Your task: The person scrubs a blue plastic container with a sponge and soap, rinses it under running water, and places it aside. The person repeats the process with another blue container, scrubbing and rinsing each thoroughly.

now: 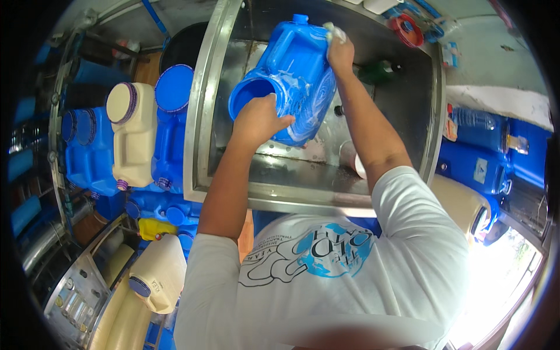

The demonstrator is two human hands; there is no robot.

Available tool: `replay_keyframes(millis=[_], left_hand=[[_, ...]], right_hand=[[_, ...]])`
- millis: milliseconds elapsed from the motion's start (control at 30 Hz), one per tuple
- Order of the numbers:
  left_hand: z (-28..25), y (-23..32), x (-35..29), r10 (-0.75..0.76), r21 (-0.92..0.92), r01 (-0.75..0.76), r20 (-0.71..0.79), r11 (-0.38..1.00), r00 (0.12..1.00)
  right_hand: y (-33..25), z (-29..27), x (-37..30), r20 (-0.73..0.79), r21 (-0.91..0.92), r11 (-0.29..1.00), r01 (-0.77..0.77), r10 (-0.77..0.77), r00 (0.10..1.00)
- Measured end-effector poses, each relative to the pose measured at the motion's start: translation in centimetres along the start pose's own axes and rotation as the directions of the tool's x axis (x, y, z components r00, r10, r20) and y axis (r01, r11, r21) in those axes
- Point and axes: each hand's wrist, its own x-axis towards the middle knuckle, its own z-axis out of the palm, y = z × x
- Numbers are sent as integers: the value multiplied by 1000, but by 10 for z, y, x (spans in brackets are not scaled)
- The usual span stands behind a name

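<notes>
A large blue plastic jug (297,55) lies tilted inside the steel sink, its wide round mouth turned toward me and its small spout at the far end. White suds streak its side. My left hand (261,121) grips the rim of the mouth, fingers inside the opening and thumb on the outside. At the far right corner of the jug, my right hand (340,53) is closed on a pale sponge (335,32) pressed against the plastic. The sponge is mostly hidden by the fingers.
The steel sink (201,111) also holds a green bottle (378,71) and a white cup (354,158). Left stand a cream jug (134,151) and blue jugs (167,137); another cream jug (160,271) is lower. Right are a blue container (466,166) and a red-rimmed bowl (408,32).
</notes>
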Motion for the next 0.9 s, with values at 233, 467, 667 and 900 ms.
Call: replay_keyframes(millis=[233,467,667,900], left_hand=[[7,28,-39,144,192,-159,90,969,986],[11,36,-44,246,369,-324,244,871,938],[13,23,-37,292,429,-396,289,812,912],[5,19,-39,294,459,-404,295,791,909]], right_hand=[[-43,-43,-151,244,-477,711,516,-457,855],[-69,-60,-184,398,-509,837,202,20,917],[-82,-49,-204,152,-291,925,-245,297,943],[-59,-56,-225,242,-566,780,268,-153,958]])
